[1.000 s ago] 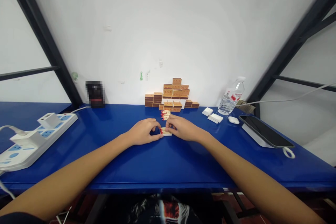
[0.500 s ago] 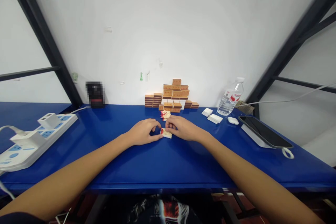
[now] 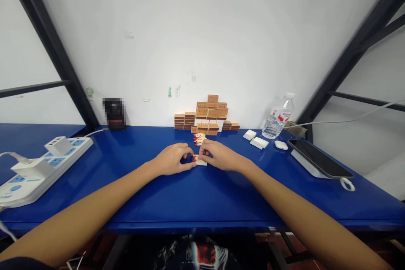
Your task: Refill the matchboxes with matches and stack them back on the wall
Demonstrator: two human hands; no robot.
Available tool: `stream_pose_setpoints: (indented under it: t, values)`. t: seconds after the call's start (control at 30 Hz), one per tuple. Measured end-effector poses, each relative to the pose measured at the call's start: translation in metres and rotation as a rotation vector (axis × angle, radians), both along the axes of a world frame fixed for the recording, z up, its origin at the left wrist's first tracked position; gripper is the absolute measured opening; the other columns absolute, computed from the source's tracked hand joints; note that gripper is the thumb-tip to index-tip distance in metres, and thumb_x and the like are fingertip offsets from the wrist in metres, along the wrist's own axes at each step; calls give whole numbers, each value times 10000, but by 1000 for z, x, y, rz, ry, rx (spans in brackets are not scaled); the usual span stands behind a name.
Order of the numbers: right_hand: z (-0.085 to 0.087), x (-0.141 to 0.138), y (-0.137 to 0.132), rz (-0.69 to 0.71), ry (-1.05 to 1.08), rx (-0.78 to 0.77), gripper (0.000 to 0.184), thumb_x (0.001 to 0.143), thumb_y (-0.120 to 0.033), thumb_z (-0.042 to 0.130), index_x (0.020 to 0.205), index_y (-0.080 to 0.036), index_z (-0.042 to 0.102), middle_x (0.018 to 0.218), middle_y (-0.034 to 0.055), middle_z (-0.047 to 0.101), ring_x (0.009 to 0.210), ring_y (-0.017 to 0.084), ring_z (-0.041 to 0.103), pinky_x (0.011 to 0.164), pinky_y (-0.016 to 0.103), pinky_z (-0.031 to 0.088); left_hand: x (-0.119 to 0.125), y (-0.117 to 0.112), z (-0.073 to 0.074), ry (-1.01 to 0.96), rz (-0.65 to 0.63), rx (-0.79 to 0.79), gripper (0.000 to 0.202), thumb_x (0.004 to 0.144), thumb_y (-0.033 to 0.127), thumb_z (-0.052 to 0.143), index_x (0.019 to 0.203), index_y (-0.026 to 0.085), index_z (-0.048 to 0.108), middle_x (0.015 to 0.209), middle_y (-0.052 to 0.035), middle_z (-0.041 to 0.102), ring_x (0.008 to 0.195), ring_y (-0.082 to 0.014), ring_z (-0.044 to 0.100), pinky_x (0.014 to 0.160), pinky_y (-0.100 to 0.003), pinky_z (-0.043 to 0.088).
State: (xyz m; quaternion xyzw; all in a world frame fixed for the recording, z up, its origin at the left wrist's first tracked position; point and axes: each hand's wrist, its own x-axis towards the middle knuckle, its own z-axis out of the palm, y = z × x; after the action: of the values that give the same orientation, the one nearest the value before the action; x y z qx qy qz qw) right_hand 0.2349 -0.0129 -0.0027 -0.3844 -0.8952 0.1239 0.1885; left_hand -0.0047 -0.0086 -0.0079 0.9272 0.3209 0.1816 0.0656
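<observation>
A small white tray of red-tipped matches (image 3: pixel 199 160) lies on the blue table (image 3: pixel 202 198), held between both hands. My left hand (image 3: pixel 173 159) has its fingers curled against the tray's left end. My right hand (image 3: pixel 220 155) pinches the tray from the right and above. Just behind the hands lies a loose heap of matches (image 3: pixel 199 137). A stack of brown matchboxes (image 3: pixel 209 114) stands against the wall beyond it.
White inner trays (image 3: pixel 256 139) and a water bottle (image 3: pixel 278 117) are at the back right, with a white earbud case (image 3: pixel 281 144) and a dark tablet (image 3: pixel 319 158). A white power strip (image 3: pixel 41 164) lies at the left. A black box (image 3: pixel 114 114) stands by the wall.
The match tray tilted slightly and then settled flat again between the fingers. Both hands stay in place.
</observation>
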Motion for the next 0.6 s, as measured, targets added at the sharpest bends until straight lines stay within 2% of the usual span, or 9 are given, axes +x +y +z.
stream_pose_setpoints:
  t: [0.37, 0.5, 0.6]
  values:
    - [3, 5, 0, 49, -8, 53, 93, 970, -218, 637, 913, -172, 695, 937, 57, 633, 857, 180, 578, 749, 283, 425, 0, 1, -1, -13, -13, 3, 315, 938, 516, 638, 955, 202, 664, 821, -21, 618, 793, -201, 594, 678, -309, 423]
    - [7, 4, -1, 62, -2, 39, 90, 956, -224, 648, 915, -177, 714, 933, 57, 659, 835, 175, 594, 736, 278, 433, 0, 0, -1, -16, -10, -7, 335, 931, 516, 646, 1075, 216, 687, 835, -19, 611, 797, -201, 592, 686, -312, 426]
    - [20, 19, 7, 5, 53, 69, 139, 963, -263, 633, 885, -177, 711, 883, 51, 696, 796, 174, 615, 718, 275, 440, 0, 0, 0, -12, -11, -19, 346, 936, 506, 647, 1135, 229, 699, 832, -18, 605, 797, -198, 586, 701, -315, 435]
